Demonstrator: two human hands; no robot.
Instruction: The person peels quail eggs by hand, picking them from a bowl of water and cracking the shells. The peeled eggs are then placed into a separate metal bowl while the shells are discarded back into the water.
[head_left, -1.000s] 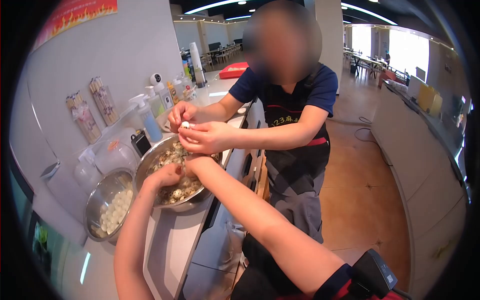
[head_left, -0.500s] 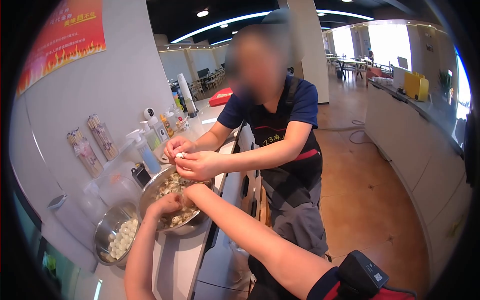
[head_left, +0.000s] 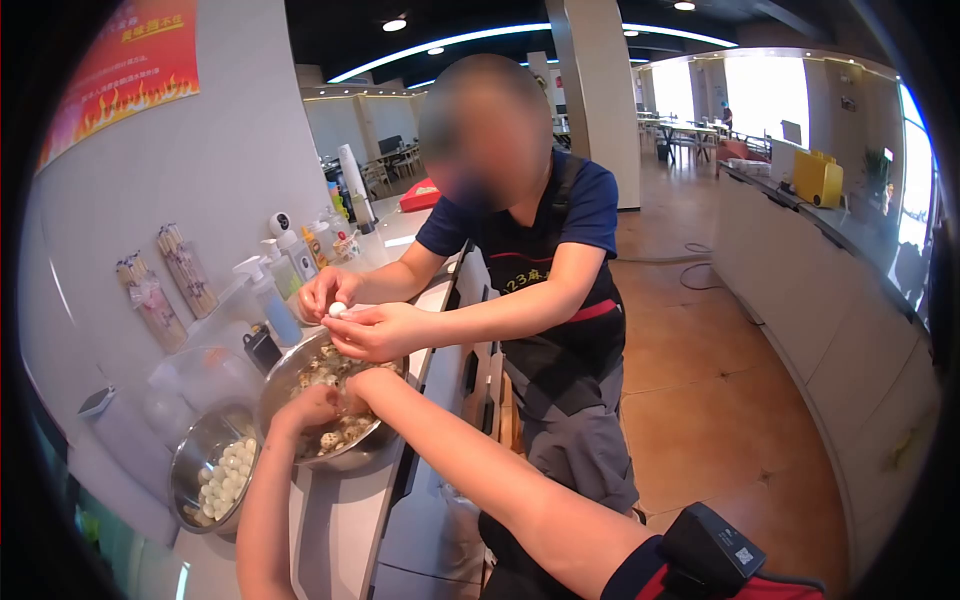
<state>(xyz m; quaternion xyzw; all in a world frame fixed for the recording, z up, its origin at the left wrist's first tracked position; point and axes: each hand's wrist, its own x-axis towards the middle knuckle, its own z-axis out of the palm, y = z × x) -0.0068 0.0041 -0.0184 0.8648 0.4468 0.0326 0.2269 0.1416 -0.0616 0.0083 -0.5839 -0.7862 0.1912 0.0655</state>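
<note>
A large steel bowl [head_left: 350, 459] on the counter holds speckled quail eggs and bits of shell [head_left: 345, 432]. My left hand [head_left: 312, 407] reaches into it with bent fingers; whatever they hold is hidden. Close beside it, my right hand [head_left: 362, 388] dips into the same bowl, its fingers mostly out of sight behind the wrist. Left of these, a smaller steel bowl [head_left: 186, 462] contains several peeled white eggs [head_left: 228, 480]. Across the large bowl, a co-worker's hands [head_left: 365, 325] hold one white egg [head_left: 338, 310] above the rim.
The co-worker in a dark apron [head_left: 530, 260] stands at the counter's side. Pump bottles [head_left: 272, 310] and a black device [head_left: 262, 350] line the wall behind the bowls. A yellow case [head_left: 818, 180] rests on the right counter, and a cable [head_left: 700, 262] lies on the floor.
The view has shifted, so the bowls and people appear farther left. The egg in the co-worker's fingers now shows whiter and more exposed. My hands remain in the large bowl.
</note>
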